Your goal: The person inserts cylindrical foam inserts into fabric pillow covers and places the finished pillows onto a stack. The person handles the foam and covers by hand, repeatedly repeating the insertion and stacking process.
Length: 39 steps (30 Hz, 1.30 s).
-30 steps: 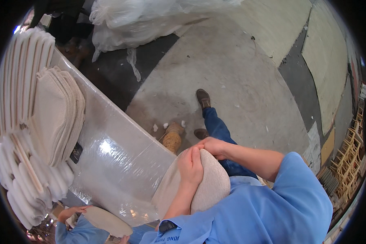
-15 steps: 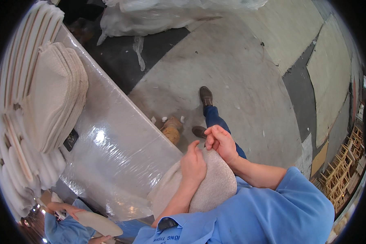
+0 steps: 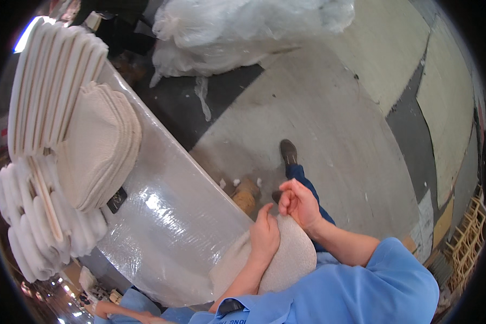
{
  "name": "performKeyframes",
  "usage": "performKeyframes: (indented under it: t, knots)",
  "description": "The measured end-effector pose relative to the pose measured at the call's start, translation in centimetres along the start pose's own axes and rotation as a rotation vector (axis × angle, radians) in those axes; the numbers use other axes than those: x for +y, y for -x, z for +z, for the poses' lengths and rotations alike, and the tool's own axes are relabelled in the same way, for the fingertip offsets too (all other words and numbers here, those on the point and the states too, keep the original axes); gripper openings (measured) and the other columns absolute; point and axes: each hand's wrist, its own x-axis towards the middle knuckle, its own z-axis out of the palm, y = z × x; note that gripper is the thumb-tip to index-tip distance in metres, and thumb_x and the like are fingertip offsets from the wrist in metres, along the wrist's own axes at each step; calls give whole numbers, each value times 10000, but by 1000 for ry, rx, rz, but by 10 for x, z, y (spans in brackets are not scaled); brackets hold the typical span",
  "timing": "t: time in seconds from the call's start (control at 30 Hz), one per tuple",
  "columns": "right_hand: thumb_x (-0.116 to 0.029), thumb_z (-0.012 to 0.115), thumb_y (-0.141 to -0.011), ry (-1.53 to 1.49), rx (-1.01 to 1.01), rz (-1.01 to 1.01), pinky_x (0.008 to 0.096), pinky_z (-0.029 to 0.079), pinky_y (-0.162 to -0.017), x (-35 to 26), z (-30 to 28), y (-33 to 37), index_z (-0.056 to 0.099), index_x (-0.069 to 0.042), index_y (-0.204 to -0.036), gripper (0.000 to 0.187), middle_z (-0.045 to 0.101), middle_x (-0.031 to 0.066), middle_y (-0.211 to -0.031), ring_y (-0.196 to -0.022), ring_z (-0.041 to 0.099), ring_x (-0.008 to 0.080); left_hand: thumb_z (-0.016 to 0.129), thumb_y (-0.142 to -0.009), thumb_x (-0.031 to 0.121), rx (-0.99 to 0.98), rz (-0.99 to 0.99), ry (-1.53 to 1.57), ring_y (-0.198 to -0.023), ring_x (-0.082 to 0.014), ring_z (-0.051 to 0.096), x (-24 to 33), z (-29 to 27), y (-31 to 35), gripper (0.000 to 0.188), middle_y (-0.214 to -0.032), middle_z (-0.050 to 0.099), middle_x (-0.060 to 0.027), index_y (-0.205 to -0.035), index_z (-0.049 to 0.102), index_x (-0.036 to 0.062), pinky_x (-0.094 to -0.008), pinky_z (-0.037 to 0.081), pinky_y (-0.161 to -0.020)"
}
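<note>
A cream, nubby fabric cover (image 3: 293, 254) lies between my body and the near end of the plastic-wrapped table. My left hand (image 3: 265, 232) rests on it with curled fingers, gripping near its far edge. Just to the right, the fingers of my right hand (image 3: 299, 204) are bent in a pinch at the same edge; the contact point is partly hidden. Several covers of similar cloth form a neat stack (image 3: 100, 146) at the table's left.
Thick white pads with brown layers (image 3: 56, 86) stand beside the stack, above softer white pads (image 3: 43, 227). A black item (image 3: 116, 200) lies on the wrapped table (image 3: 167, 216). Beyond are bulky plastic bags (image 3: 243, 32). Another person's arm (image 3: 119, 310) shows lower left; wooden frames (image 3: 470, 237) stand right.
The whole view has shifted, so the table and stacks appear farther right and lower. My hands stay together at the cover's edge. The other person's pale oval piece has left the view.
</note>
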Motion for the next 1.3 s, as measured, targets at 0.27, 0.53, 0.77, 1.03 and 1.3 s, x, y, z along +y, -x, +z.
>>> performKeyframes:
  t: [0.27,0.53,0.77,1.03,1.3]
  knots:
    - [-249,612,-1072,612,-141,-95,274,528,-643,11,15,-7,654,-56,-1025,203,640,14,-771,-678,611,110,562,-1022,174,38,131,112,-1112,-397,677,9,-23,5,450,-1241,686,-243,-1437,532,0,-461,513,-983]
    - [-167,718,-970,1416,-367,-428,295,525,-746,-83,82,10,736,-28,-1033,154,692,1,-834,-776,606,101,735,-914,368,-431,439,-211,-1354,-372,552,7,-163,173,662,-1442,600,-188,-1465,540,57,-443,433,-1139]
    - [-53,734,-904,1462,-1797,-406,370,525,-893,-118,287,243,720,-15,-1016,119,699,105,-1062,-1014,658,282,574,-1012,348,-115,130,-495,-1454,-382,468,-86,-154,272,636,-1567,495,-219,-1587,418,126,-463,356,-1213]
    - [-188,549,-1085,684,-2301,154,491,472,-829,-27,256,306,640,56,-944,296,661,148,-955,-846,609,317,805,-809,386,136,216,-537,-1284,-364,611,-80,-152,277,748,-1422,631,-135,-1469,541,153,-467,503,-1055]
    - [-92,508,-1028,1000,-1967,-1073,439,448,-591,-37,238,345,531,-48,-1005,55,638,108,-802,-590,501,271,809,-713,326,179,232,-575,-1210,-353,643,-76,-153,281,779,-1352,665,-123,-1434,567,156,-478,531,-1002]
